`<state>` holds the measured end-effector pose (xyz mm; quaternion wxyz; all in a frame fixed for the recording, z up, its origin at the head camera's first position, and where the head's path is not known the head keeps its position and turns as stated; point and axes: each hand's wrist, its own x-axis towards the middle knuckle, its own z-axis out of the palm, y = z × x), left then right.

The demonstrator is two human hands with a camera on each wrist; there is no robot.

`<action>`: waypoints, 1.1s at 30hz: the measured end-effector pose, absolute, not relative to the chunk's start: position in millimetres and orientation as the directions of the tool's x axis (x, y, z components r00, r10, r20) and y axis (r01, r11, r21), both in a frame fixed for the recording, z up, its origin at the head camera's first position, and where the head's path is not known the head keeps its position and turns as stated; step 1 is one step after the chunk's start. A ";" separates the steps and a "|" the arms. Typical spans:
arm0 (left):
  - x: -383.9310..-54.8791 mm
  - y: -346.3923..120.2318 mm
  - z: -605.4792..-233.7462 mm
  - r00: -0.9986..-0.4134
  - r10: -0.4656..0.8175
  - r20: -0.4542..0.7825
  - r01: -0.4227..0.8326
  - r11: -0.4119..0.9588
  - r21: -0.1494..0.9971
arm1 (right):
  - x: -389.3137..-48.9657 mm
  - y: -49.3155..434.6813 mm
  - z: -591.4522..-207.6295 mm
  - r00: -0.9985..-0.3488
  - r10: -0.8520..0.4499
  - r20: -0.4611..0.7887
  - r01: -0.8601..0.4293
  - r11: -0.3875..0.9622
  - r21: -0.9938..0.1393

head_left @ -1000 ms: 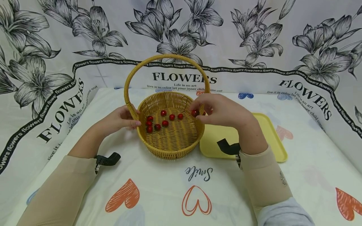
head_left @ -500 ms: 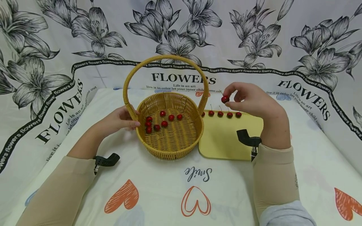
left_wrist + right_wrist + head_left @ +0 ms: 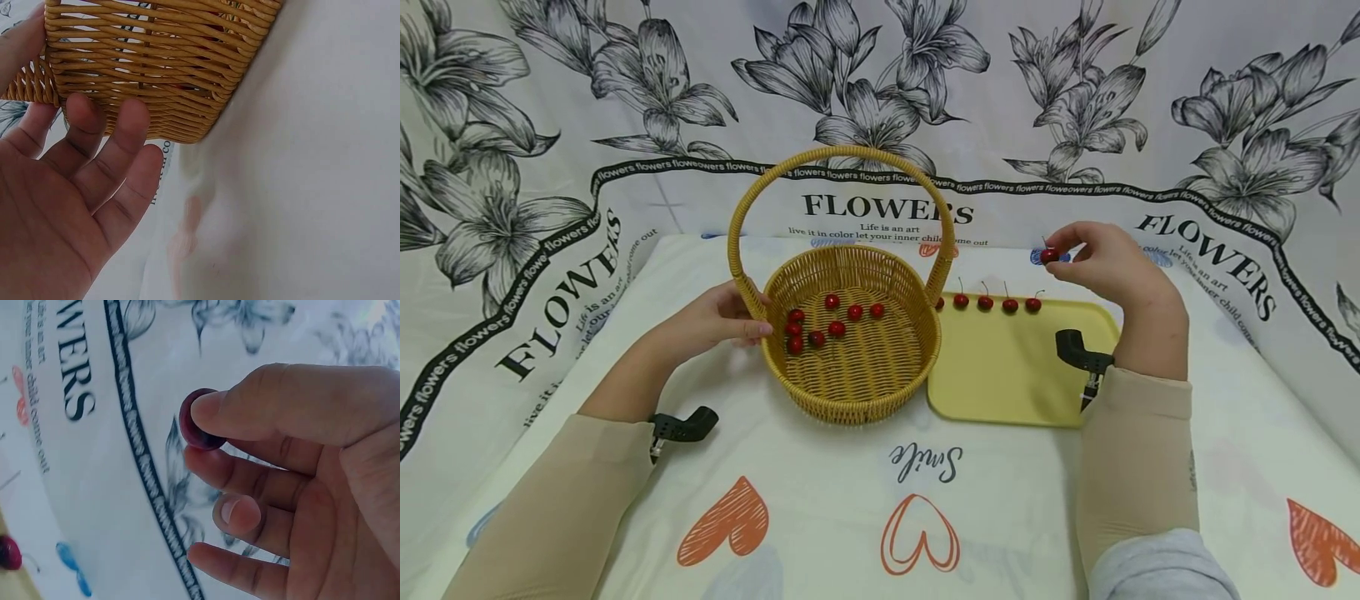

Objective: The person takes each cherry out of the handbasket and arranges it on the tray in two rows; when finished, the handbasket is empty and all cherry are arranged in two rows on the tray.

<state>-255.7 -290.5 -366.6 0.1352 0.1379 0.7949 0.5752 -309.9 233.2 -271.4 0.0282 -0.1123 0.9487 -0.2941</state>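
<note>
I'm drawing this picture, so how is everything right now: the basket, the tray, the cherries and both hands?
Basket: upright, handle up
Yellow tray: lying flat
Basket cherries: loose inside, eight visible
Tray cherries: in a row along the far edge
Held cherry: pinched, off the tray
Left hand: holding the basket near the handle's base
Right hand: pinching one cherry

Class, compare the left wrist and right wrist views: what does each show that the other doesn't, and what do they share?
Only left wrist: the left grip on the wicker basket, seen from outside.
Only right wrist: the right grip pinching one cherry, plus another cherry at the edge of the yellow tray.
Both: white cloth with printed lettering.
</note>
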 end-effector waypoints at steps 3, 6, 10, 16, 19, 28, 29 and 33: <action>-255.9 -290.0 -367.0 -0.923 0.381 -0.049 0.069 0.290 0.955 | -316.4 245.9 -279.9 -0.981 -0.191 -0.025 -0.144 0.813 -0.565; -256.0 -289.6 -367.0 -0.923 0.382 -0.045 0.073 0.290 0.954 | -322.9 259.7 -291.0 -0.983 -0.175 -0.052 -0.114 0.810 -0.575; -255.8 -289.7 -366.6 -0.925 0.377 -0.050 0.072 0.302 0.951 | -334.1 273.8 -309.3 -0.982 -0.169 -0.082 -0.089 0.804 -0.587; -254.6 -289.5 -364.8 -0.929 0.365 -0.056 0.073 0.332 0.941 | -346.3 285.4 -335.4 -0.981 -0.128 -0.142 -0.016 0.794 -0.608; -254.4 -289.1 -364.4 -0.928 0.370 -0.050 0.083 0.336 0.938 | -348.5 289.4 -345.2 -0.981 -0.117 -0.154 -0.002 0.802 -0.598; -255.5 -288.9 -366.1 -0.916 0.400 -0.022 0.116 0.317 0.941 | -347.1 288.3 -358.8 -0.963 -0.092 -0.253 0.079 0.803 -0.590; -255.5 -289.0 -366.1 -0.916 0.400 -0.022 0.116 0.316 0.942 | -347.2 287.9 -359.5 -0.963 -0.094 -0.254 0.075 0.807 -0.586; -255.0 -289.2 -365.8 -0.921 0.389 -0.029 0.104 0.316 0.943 | -347.2 285.6 -360.7 -0.962 -0.091 -0.259 0.083 0.803 -0.590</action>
